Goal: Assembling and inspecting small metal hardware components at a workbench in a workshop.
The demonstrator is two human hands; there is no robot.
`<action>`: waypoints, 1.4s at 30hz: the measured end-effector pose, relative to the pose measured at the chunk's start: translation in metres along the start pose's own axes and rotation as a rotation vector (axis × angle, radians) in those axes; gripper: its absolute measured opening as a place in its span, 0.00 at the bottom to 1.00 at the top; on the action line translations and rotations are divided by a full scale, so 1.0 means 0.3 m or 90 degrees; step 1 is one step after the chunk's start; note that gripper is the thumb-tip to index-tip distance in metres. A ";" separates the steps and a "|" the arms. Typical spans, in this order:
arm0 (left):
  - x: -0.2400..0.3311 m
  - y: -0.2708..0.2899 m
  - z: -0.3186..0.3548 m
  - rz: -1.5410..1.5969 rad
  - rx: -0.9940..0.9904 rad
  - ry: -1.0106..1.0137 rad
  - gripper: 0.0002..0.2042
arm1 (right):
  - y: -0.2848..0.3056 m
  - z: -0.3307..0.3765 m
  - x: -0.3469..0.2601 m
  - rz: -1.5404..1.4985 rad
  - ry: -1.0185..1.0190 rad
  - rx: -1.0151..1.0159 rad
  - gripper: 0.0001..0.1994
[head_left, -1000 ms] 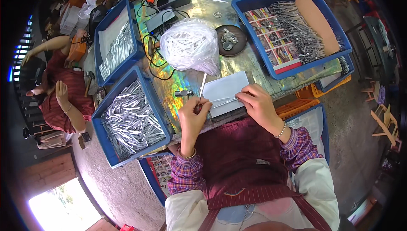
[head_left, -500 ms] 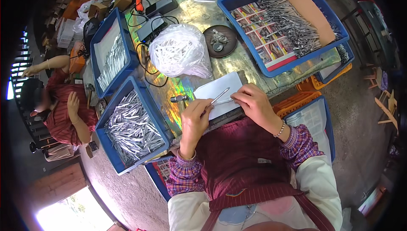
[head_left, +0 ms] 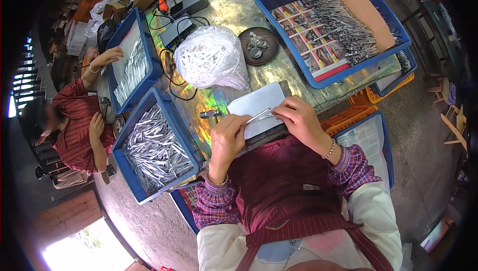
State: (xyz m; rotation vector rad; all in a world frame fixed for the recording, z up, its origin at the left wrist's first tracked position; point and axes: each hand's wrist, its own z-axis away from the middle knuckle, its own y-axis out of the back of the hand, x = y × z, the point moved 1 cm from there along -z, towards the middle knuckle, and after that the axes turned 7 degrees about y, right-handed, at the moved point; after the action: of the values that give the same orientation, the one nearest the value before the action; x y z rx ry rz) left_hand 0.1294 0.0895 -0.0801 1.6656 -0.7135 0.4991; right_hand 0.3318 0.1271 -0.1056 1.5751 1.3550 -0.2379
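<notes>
My left hand [head_left: 226,136] and my right hand [head_left: 298,117] together hold a slim metal tweezer-like piece [head_left: 258,117] over a white sheet [head_left: 254,104] at the table's near edge. The left hand pinches its lower end, the right hand its upper end. A small dark metal tool [head_left: 210,114] lies on the shiny tabletop just left of the sheet. A blue tray [head_left: 172,116] full of silver metal pieces stands close to my left hand.
A clear bag of white sticks [head_left: 211,57] and a round dark dish [head_left: 259,45] sit behind the sheet. A large blue tray [head_left: 393,22] of metal pieces is at the right. Another person [head_left: 74,121] works at a further blue tray [head_left: 149,57] on the left. Cables lie beside the bag.
The metal piece has turned from upright to lying nearly flat between both hands. My right hand has come over from the sheet to grip its far end.
</notes>
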 end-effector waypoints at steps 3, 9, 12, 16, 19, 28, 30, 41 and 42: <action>0.003 0.011 -0.007 0.003 0.002 -0.004 0.09 | 0.002 -0.005 -0.002 0.003 0.001 0.007 0.08; 0.014 0.027 -0.021 -0.005 -0.017 -0.056 0.10 | 0.000 -0.001 -0.001 -0.005 -0.006 0.002 0.08; 0.005 0.030 -0.021 -0.012 -0.022 -0.076 0.11 | 0.000 0.000 -0.001 0.000 -0.007 0.003 0.08; 0.000 0.018 -0.016 -0.037 -0.015 -0.099 0.11 | -0.001 0.000 -0.001 0.005 -0.004 0.005 0.08; -0.004 0.006 -0.021 -0.069 -0.001 -0.140 0.12 | 0.001 0.000 -0.005 0.001 -0.011 0.002 0.08; -0.005 -0.005 -0.003 -0.125 -0.001 -0.173 0.13 | -0.001 -0.005 -0.010 0.021 -0.004 -0.013 0.09; -0.002 -0.008 0.000 -0.138 -0.003 -0.169 0.13 | -0.002 -0.009 -0.015 0.039 0.004 -0.014 0.09; 0.011 -0.017 0.021 -0.167 -0.026 -0.130 0.13 | -0.009 -0.012 -0.019 0.080 0.048 -0.018 0.13; 0.016 -0.019 0.021 -0.156 -0.027 -0.112 0.12 | -0.008 -0.012 -0.016 0.076 0.045 -0.016 0.14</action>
State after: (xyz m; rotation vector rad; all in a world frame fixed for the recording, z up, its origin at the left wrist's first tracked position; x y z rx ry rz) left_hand 0.1365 0.0832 -0.0824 1.7434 -0.6308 0.1644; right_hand 0.3266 0.1265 -0.1017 1.6497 1.3082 -0.0922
